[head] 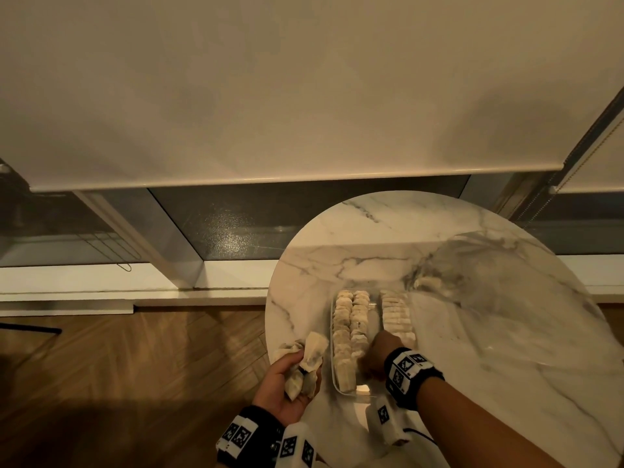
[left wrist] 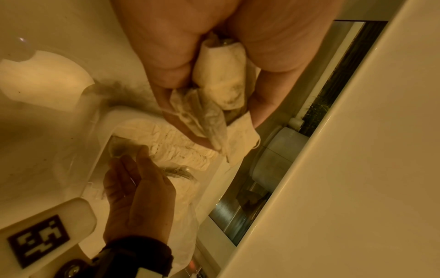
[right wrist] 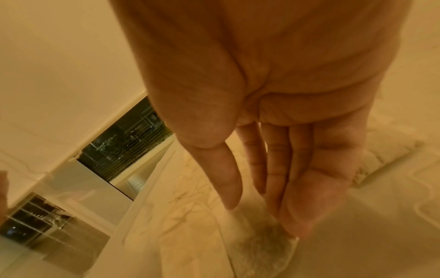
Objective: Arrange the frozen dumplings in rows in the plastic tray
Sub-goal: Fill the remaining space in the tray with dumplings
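Meanwhile, dumplings (head: 309, 361) in left hand (head: 280, 393).

Domestic interior, most likely a living or dining area of a flat. Evidence: a round marble-patterned table (head: 472, 298) at 5 o'clock; herringbone wood floor (head: 135, 359) at 7 o'clock; a cream roller blind (head: 270, 96) lowered most of the way over floor-level window glazing (head: 236, 228) at 12 o'clock, dark outside. Warm, dim lighting throughout. A bead chain (head: 587, 157) hangs at 2 o'clock.
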{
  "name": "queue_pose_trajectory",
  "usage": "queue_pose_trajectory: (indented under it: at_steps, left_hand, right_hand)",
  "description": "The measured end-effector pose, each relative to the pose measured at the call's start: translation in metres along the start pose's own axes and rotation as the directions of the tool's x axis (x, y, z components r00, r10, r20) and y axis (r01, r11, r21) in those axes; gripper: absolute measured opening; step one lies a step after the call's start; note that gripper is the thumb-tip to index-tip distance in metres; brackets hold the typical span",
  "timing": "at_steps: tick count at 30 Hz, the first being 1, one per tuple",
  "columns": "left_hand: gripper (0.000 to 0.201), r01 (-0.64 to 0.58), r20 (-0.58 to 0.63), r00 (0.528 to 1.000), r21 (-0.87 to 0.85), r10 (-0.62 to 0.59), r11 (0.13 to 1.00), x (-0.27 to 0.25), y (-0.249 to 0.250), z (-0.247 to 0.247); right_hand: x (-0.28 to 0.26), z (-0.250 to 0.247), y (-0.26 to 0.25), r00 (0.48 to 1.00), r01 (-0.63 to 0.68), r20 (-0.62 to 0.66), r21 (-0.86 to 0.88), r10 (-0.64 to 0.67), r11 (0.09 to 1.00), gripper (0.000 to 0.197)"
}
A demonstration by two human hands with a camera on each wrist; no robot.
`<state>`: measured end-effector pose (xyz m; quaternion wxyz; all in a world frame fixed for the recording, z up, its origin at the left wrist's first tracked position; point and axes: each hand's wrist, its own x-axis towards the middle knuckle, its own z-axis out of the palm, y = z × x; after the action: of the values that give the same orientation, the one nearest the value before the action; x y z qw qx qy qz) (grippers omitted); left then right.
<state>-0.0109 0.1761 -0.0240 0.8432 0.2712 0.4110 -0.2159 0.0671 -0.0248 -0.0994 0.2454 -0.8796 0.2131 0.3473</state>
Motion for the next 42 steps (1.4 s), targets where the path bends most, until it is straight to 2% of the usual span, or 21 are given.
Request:
queue_pose_trajectory:
  at_steps: [7, 13, 15, 17, 20, 23, 26, 31, 33, 35, 38, 42]
  left_hand:
    - [0.030, 0.006, 0.008, 1.000, 0.001, -0.006, 1.000, -0.001, 0.000, 0.002]
    - [0.021, 0.002, 0.009, 1.000, 0.018, -0.002, 1.000, 0.002, -0.004, 0.002]
    - [0.021, -0.006, 0.008, 1.000, 0.029, 0.006, 1.000, 0.004, -0.005, 0.002]
    - [0.027, -0.011, 0.009, 1.000, 0.040, 0.010, 0.999, 0.005, -0.005, 0.003]
    - [0.033, -0.020, 0.029, 0.999, 0.056, 0.018, 0.998, 0.006, -0.005, 0.004]
    - [0.043, -0.066, 0.075, 0.995, 0.103, 0.059, 0.992, 0.005, -0.007, 0.006]
    - [0.047, -0.121, 0.139, 0.986, 0.177, 0.097, 0.977, 0.004, -0.011, 0.011]
    - [0.041, -0.211, 0.268, 0.953, 0.239, 0.144, 0.948, 0.001, -0.012, 0.024]
    - [0.039, -0.224, 0.298, 0.943, 0.244, 0.147, 0.944, 0.000, -0.012, 0.028]
    - [0.034, -0.221, 0.313, 0.939, 0.235, 0.142, 0.947, -0.002, -0.012, 0.031]
    - [0.031, -0.180, 0.296, 0.949, 0.218, 0.111, 0.959, 0.001, -0.011, 0.028]
    - [0.034, -0.112, 0.266, 0.962, 0.171, 0.064, 0.979, 0.002, -0.009, 0.027]
  right_hand:
    - [0.006, -0.003, 0.001, 1.000, 0.013, -0.028, 0.033, -0.012, 0.999, 0.042]
    - [0.006, -0.008, 0.006, 1.000, 0.021, 0.001, 0.070, -0.021, 0.997, 0.042]
    - [0.001, -0.012, 0.006, 0.999, 0.030, 0.008, 0.105, -0.031, 0.994, 0.041]
    - [-0.008, -0.020, 0.005, 0.998, 0.040, 0.034, 0.208, -0.048, 0.977, 0.032]
    - [-0.035, -0.037, 0.001, 0.990, 0.140, -0.019, 0.353, -0.142, 0.925, 0.016]
    - [-0.075, -0.055, -0.010, 0.948, 0.292, -0.044, 0.518, -0.316, 0.804, 0.020]
    - [-0.113, -0.068, -0.023, 0.897, 0.312, 0.039, 0.653, -0.441, 0.690, 0.028]
    - [-0.125, -0.068, -0.023, 0.830, 0.383, 0.090, 0.625, -0.550, 0.680, 0.034]
    - [-0.125, -0.069, -0.020, 0.797, 0.448, 0.066, 0.603, -0.600, 0.660, 0.026]
    - [-0.125, -0.070, -0.016, 0.787, 0.483, 0.020, 0.602, -0.616, 0.636, 0.018]
    - [-0.125, -0.073, -0.011, 0.797, 0.451, -0.006, 0.671, -0.604, 0.589, 0.011]
    - [-0.127, -0.078, -0.006, 0.831, 0.279, 0.040, 0.833, -0.555, 0.478, 0.011]
